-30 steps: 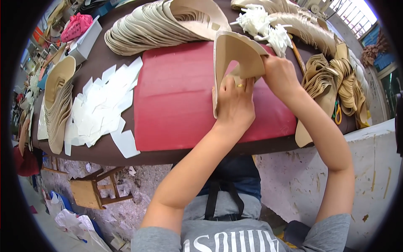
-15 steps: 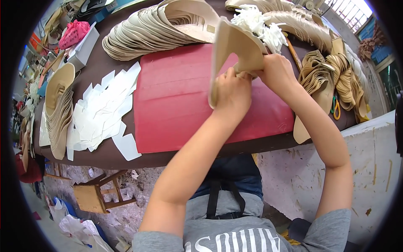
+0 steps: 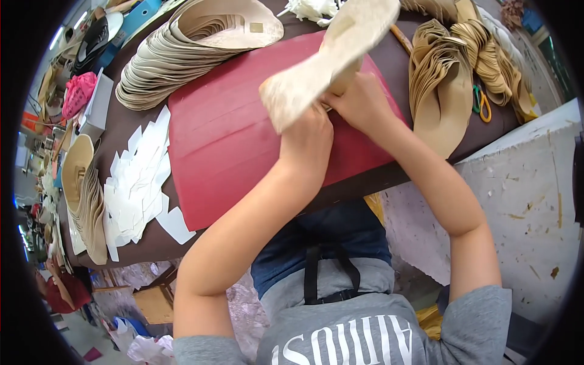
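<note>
A beige curved, leather-like piece (image 3: 331, 64) is held up at a slant above the red mat (image 3: 228, 112), its pale, mottled face showing. My left hand (image 3: 307, 139) is closed on its lower edge, with the fingers partly hidden behind it. Close beside it, my right hand (image 3: 358, 100) is closed on the same piece, near a folded part. What the fingertips pinch underneath cannot be made out. Beyond the mat lies a fanned stack of similar beige pieces (image 3: 176, 55), the top one having a small square mark.
White paper-like cut pieces (image 3: 137, 182) spread left of the mat, beside another beige stack (image 3: 88, 198). To the right lie folded tan pieces (image 3: 441, 85) and scissors (image 3: 483, 104) with green and orange handles. White strips (image 3: 313, 9) sit at the back. A wooden stool (image 3: 155, 301) stands below.
The beige piece has swung from upright to a slant, turning its pale face into view. Both hands remain closed on it. The whole view has shifted and rotated somewhat.
</note>
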Available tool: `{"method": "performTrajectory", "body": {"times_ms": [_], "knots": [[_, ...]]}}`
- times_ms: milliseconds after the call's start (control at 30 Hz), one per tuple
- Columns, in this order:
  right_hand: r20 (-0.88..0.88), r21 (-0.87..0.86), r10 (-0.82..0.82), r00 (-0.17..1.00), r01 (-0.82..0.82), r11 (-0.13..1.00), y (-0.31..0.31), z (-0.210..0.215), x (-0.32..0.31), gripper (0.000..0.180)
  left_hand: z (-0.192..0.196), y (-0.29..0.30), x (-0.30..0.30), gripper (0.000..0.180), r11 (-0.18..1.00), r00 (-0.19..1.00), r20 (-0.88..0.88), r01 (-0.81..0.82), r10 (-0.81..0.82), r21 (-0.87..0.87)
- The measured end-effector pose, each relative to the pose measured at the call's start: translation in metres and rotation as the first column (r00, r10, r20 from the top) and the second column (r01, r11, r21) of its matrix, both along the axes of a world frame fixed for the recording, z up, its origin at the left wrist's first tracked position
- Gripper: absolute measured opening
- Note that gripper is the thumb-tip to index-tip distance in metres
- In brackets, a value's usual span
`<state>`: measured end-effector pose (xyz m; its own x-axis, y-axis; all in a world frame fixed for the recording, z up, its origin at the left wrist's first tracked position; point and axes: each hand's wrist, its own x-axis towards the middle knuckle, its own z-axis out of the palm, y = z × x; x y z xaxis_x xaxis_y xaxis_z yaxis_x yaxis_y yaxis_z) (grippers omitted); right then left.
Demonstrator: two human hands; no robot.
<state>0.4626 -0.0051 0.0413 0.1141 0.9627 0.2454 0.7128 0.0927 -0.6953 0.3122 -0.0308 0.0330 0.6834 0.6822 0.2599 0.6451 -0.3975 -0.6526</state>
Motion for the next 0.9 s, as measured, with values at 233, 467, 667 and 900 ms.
{"method": "performTrajectory", "body": {"times_ms": [233,467,667,900], "knots": [[0.008,0.665,0.036,0.999,-0.032,0.746,0.003,-0.008,0.020,0.018,0.011,-0.001,0.005,0.027,0.976,0.935,-0.336,0.166,-0.109,0.143],[0.198,0.445,-0.049,0.979,-0.045,0.895,0.015,-0.021,0.026,0.018,0.013,0.006,0.033,0.022,0.999,0.989,0.144,-0.036,0.041,-0.035],[-0.204,-0.526,-0.006,0.979,-0.105,0.844,-0.019,0.082,0.010,0.018,0.003,0.040,-0.001,0.016,0.987,0.986,-0.116,0.104,-0.118,-0.119],[0.505,0.084,0.609,0.612,-0.737,0.671,-0.034,0.050,-0.054,0.038,0.082,0.012,-0.165,0.014,0.866,0.945,-0.118,0.223,-0.305,-0.447]]}}
